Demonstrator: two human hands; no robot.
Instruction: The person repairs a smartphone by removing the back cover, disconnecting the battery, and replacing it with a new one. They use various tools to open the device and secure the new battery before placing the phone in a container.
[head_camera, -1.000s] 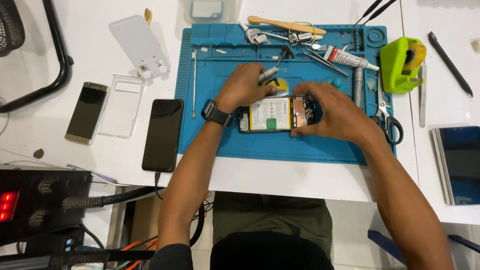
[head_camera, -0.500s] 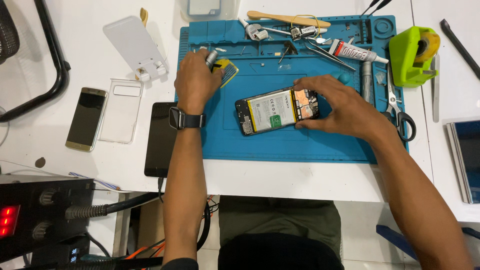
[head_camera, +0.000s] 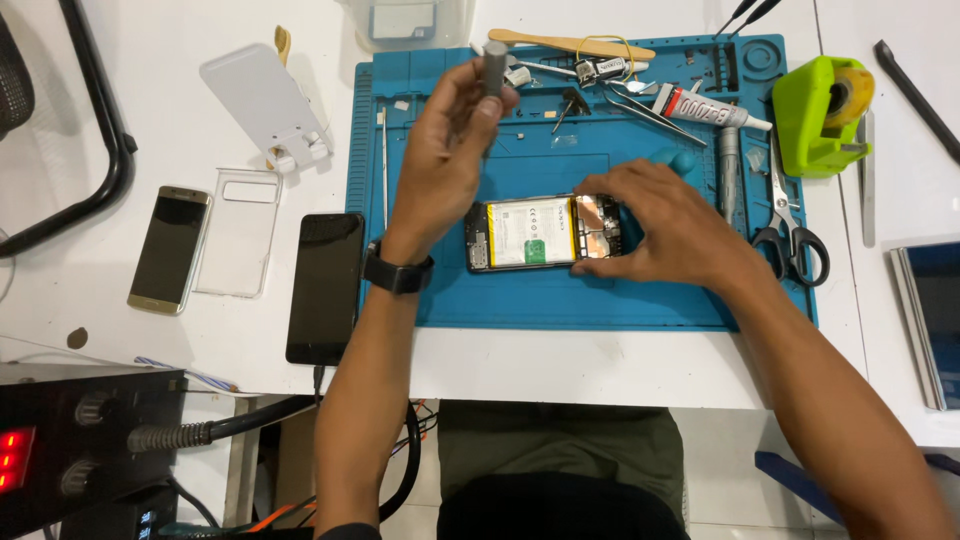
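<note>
An opened phone (head_camera: 530, 232) with its back off lies on a blue work mat (head_camera: 560, 295), its battery showing. My right hand (head_camera: 665, 225) rests on the phone's right end, fingers pressing it down. My left hand (head_camera: 450, 150), with a black watch on the wrist, is raised over the mat's upper left and grips a grey screwdriver handle (head_camera: 495, 58) upright.
Tweezers, a glue tube (head_camera: 705, 105), a wooden stick and small parts lie along the mat's far edge. Scissors (head_camera: 790, 225) and a green tape dispenser (head_camera: 825, 112) sit right. Left of the mat are a black phone (head_camera: 325, 285), a clear case, a gold phone (head_camera: 170, 248) and a white stand.
My left hand left the phone, went to the mat's upper left, and has come up holding the grey screwdriver. The right hand stays on the phone.
</note>
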